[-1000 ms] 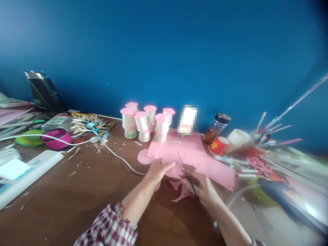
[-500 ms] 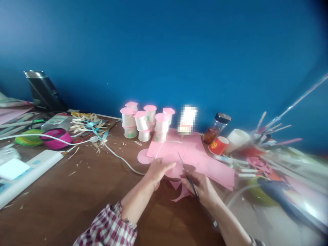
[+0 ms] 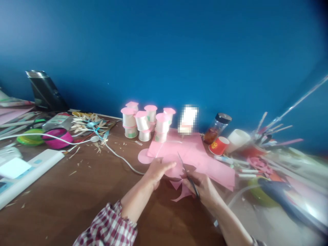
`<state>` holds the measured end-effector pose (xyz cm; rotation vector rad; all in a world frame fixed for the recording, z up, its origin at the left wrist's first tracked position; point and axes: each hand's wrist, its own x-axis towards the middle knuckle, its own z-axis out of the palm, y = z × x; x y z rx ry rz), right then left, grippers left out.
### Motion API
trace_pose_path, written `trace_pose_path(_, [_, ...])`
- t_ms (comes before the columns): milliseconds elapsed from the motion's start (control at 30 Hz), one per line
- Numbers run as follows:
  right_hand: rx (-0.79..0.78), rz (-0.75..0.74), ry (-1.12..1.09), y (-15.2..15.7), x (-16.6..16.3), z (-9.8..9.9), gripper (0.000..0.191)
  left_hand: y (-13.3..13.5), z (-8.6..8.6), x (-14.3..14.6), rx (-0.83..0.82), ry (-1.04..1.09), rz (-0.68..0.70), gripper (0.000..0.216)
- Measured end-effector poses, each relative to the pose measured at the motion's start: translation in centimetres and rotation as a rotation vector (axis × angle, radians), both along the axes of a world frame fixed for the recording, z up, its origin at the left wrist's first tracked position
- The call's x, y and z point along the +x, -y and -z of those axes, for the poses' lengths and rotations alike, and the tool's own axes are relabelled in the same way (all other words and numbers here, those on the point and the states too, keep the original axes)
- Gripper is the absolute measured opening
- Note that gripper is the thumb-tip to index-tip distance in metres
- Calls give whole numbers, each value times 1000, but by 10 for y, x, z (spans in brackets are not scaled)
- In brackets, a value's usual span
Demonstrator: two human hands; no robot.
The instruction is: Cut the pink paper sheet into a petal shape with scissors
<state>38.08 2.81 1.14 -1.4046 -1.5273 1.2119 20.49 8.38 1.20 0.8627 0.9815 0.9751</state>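
My left hand point(image 3: 159, 171) pinches a rounded piece of pink paper point(image 3: 174, 171), its thumb lying on top. In my right hand point(image 3: 201, 186) is a pair of scissors point(image 3: 188, 175) with dark handles, the blades pointing up and away at the right edge of that piece. Pink offcuts point(image 3: 185, 193) lie below the blades. Behind the hands are a large pink sheet point(image 3: 189, 147), a pink strip point(image 3: 217, 171) to its right and a pink disc point(image 3: 144, 156) on the left.
Stacked white paper cups point(image 3: 129, 119) with pink tops stand by the wall. At right are a lidded jar point(image 3: 217, 128), a red cup point(image 3: 219, 146), a white cup point(image 3: 237, 139) and a glue gun point(image 3: 284, 194). A power strip point(image 3: 33, 174) and white cable point(image 3: 120, 158) lie left.
Both hands, the pink piece and the scissors look almost the same as before. The whole view has shifted very slightly.
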Motion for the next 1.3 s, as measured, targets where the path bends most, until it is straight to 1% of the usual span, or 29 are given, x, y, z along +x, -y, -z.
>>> trace_pose_path(200, [-7, 0, -32, -1, 0, 3, 29, -2, 4, -3, 27, -1, 40, 32])
trace_pose_path(400, [-28, -26, -65, 0, -1, -1, 32, -6, 13, -6, 37, -19, 87, 37])
trace_pose_path(467, [-36, -30, -69, 0, -1, -3, 33, -6, 13, -7, 37, -11, 92, 38])
trace_pose_path(800, [-32, -55, -9, 1, 1, -8, 31, -2, -3, -5, -10, 21, 75, 31])
trace_pose_path(1067, [-18, -59, 33, 1, -1, -13, 29, -3, -3, -6, -14, 12, 80, 30])
trace_pose_path(1300, [-37, -56, 46, 2, -2, -17, 30, -4, -2, -7, -25, -8, 86, 32])
